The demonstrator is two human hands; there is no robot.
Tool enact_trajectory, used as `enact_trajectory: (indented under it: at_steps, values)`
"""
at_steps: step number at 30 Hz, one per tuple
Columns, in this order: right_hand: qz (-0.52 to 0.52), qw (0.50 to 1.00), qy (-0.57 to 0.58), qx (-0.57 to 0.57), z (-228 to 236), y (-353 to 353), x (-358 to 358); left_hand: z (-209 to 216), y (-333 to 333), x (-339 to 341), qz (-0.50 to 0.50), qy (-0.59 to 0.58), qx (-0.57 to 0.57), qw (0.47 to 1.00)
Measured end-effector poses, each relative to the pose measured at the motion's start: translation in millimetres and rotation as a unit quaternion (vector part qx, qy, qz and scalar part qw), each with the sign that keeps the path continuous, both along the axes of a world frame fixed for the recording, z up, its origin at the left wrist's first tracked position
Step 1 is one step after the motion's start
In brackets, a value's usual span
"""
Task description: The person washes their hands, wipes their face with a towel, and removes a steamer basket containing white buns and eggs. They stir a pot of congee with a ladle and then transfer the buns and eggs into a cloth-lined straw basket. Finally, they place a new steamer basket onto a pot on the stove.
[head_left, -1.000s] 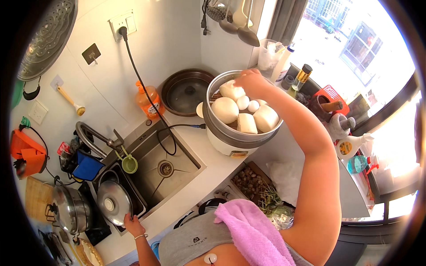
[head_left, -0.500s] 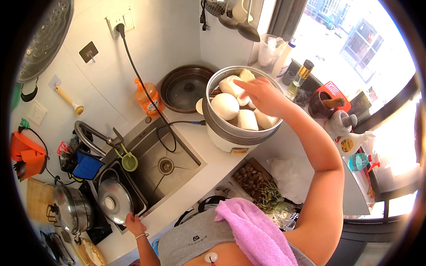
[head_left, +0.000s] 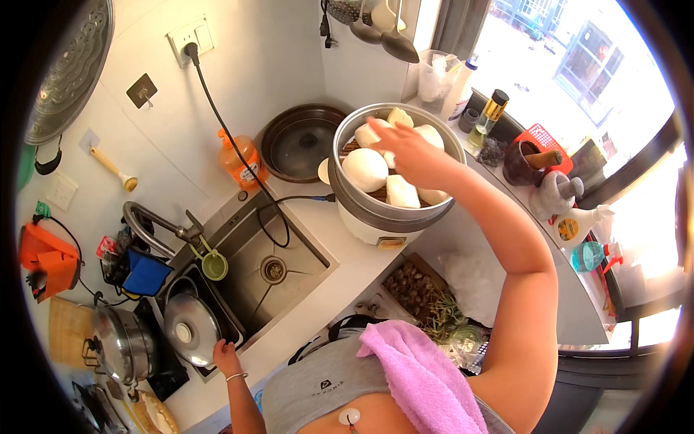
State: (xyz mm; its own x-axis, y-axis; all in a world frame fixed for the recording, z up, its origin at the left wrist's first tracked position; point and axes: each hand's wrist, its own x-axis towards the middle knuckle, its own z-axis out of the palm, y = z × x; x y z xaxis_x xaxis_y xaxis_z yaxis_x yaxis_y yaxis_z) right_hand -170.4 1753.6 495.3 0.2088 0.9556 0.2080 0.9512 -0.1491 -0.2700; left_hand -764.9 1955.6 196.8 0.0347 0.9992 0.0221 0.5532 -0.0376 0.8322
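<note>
My right hand [head_left: 416,153] reaches over a round electric steamer [head_left: 390,226]. Its fingers are stretched out above the white steamed buns [head_left: 365,170], the tips over one at the far left; I cannot tell whether they touch it. Several buns, some round and some blocky, lie on a brown slatted rack inside the metal rim. Low at the left, my left hand [head_left: 226,357] has its fingers closed at the edge of a round metal lid [head_left: 191,330]. The lid leans by the sink's left end, its pale knob showing.
A steel sink [head_left: 300,278] with a green strainer cup [head_left: 215,265] lies left of the steamer. Behind stand a dark round pan [head_left: 307,145] and an orange bottle [head_left: 242,158]. The steamer's black cord [head_left: 217,119] crosses the sink corner. Bottles and mortars [head_left: 553,195] line the windowsill.
My right hand's fingers have spread and shifted slightly over the buns, and more of the buns at the right and the rack show. My left hand stays at the lid's edge.
</note>
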Motion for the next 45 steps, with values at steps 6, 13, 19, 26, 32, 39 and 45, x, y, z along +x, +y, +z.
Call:
enact_trajectory:
  at_steps: [6, 13, 19, 26, 32, 39, 45]
  values:
    - [0.008, 0.992, -0.019, -0.124, -5.1, 5.6, -0.3, -19.6, 1.7, -2.6, -0.03, 0.032, 0.027, 0.999]
    - [-0.206, 0.844, 0.212, 0.447, 64.4, -57.4, -16.9, -25.8, -20.3, -13.4, -0.022, 0.088, 0.049, 0.995]
    - [-0.16, 0.795, 0.049, 0.583, 22.3, -109.2, -38.6, -20.9, -21.5, -12.0, -0.033, 0.073, 0.055, 0.995]
    - [-0.234, 0.863, 0.182, 0.408, -30.5, -119.1, -75.5, 28.8, -16.7, 20.3, -0.028, 0.171, 0.029, 0.984]
    - [-0.203, 0.884, 0.227, 0.354, -43.3, -126.7, -65.3, 48.4, 64.4, -21.2, 0.093, 0.339, 0.252, 0.901]
    - [-0.225, 0.914, 0.19, 0.279, -25.6, -116.0, -87.3, 29.6, 157.0, -54.2, 0.018, 0.374, -0.011, 0.927]
    - [-0.249, 0.907, 0.21, 0.268, -8.1, -113.9, -98.9, 38.0, 156.5, -33.5, -0.017, 0.404, 0.016, 0.915]
